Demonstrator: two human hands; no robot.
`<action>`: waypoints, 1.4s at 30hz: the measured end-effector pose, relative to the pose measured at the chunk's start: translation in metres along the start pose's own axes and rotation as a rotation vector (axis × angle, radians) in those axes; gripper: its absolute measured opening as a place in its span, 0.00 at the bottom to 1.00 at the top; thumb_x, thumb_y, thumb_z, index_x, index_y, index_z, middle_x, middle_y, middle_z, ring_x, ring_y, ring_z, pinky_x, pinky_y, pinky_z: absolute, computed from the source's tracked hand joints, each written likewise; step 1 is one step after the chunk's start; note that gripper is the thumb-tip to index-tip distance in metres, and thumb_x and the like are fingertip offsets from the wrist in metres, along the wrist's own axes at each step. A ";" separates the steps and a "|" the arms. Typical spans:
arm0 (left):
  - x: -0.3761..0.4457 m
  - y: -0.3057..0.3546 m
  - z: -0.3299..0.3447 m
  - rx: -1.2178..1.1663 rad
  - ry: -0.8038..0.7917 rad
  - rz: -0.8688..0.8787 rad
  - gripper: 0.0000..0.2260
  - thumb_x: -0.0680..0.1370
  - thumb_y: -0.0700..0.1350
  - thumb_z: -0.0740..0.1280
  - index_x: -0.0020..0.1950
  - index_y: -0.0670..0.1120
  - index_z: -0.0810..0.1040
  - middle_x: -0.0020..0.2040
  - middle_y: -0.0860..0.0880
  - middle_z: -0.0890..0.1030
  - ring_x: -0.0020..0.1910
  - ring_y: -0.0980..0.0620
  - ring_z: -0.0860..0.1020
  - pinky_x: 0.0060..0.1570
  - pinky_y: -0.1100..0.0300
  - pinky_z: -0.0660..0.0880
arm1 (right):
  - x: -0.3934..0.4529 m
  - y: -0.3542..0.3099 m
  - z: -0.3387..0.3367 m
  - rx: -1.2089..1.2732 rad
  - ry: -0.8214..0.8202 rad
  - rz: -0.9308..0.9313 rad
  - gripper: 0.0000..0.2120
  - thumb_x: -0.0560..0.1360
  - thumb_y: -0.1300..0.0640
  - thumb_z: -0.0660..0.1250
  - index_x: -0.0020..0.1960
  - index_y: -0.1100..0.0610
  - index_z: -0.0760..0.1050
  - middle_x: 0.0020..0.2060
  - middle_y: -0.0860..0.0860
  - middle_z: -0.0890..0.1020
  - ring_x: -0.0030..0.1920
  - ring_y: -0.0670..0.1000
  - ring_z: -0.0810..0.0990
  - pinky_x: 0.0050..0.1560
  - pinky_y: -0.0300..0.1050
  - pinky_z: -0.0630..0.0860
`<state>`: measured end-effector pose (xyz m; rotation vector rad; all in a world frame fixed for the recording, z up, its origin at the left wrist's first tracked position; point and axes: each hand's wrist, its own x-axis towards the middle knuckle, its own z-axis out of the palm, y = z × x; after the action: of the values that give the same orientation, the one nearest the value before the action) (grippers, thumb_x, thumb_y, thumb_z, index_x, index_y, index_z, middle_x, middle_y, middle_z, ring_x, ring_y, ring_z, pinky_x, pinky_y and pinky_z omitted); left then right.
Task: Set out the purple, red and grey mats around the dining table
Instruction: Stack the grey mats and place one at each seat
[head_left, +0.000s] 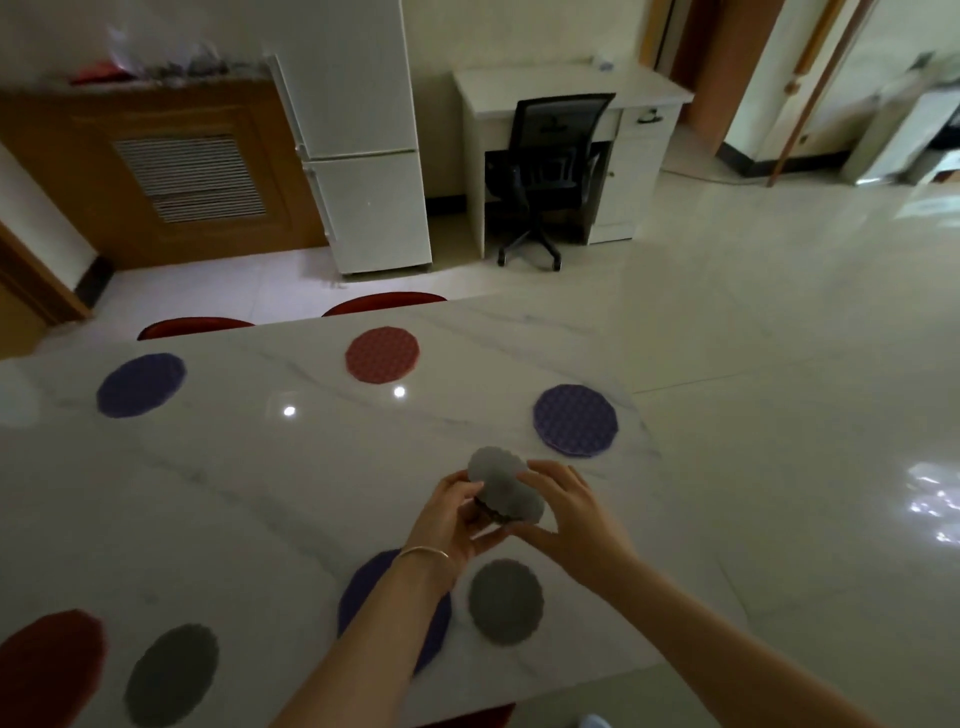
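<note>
Above the white marble dining table (270, 483), my left hand (457, 519) and my right hand (571, 514) both grip a small stack of grey mats (506, 488). Round mats lie flat on the table. Purple mats sit at the far left (141, 384), at the right end (575, 420) and under my left forearm (363, 587). A red mat (382, 355) lies at the far edge and another red one (49, 665) at the near left. Two grey mats (505, 601) (172, 674) lie along the near edge.
Red chair tops (384, 302) (195, 326) show behind the far table edge, and another (467, 717) below the near edge. A white fridge (358, 140), a white desk (571, 93) with a black office chair (545, 171) and a wooden cabinet (156, 171) stand beyond on the glossy tiled floor.
</note>
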<state>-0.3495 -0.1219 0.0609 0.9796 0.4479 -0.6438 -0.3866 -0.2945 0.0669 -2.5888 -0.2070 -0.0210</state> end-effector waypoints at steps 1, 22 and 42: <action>0.005 0.002 0.010 0.004 -0.028 0.006 0.15 0.76 0.41 0.64 0.63 0.46 0.74 0.58 0.36 0.80 0.56 0.38 0.80 0.43 0.47 0.80 | 0.007 0.005 -0.007 0.020 -0.006 0.002 0.28 0.70 0.41 0.69 0.66 0.46 0.65 0.66 0.47 0.69 0.63 0.48 0.70 0.62 0.46 0.73; 0.143 -0.008 0.248 -0.178 0.283 0.277 0.26 0.67 0.47 0.73 0.64 0.45 0.73 0.57 0.39 0.82 0.53 0.41 0.82 0.42 0.47 0.80 | 0.167 0.221 -0.141 0.370 -0.331 -0.244 0.22 0.64 0.51 0.75 0.56 0.49 0.73 0.54 0.49 0.74 0.51 0.51 0.77 0.53 0.46 0.78; 0.236 0.057 0.251 -0.456 0.291 0.563 0.20 0.74 0.43 0.69 0.66 0.42 0.74 0.58 0.37 0.81 0.57 0.39 0.80 0.47 0.51 0.80 | 0.345 0.229 -0.147 0.415 -0.664 -0.344 0.08 0.74 0.45 0.65 0.53 0.40 0.74 0.53 0.45 0.78 0.49 0.41 0.76 0.42 0.32 0.71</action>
<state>-0.1224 -0.3867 0.0739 0.7114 0.5166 0.1141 -0.0072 -0.5143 0.0942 -2.0355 -0.7998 0.6862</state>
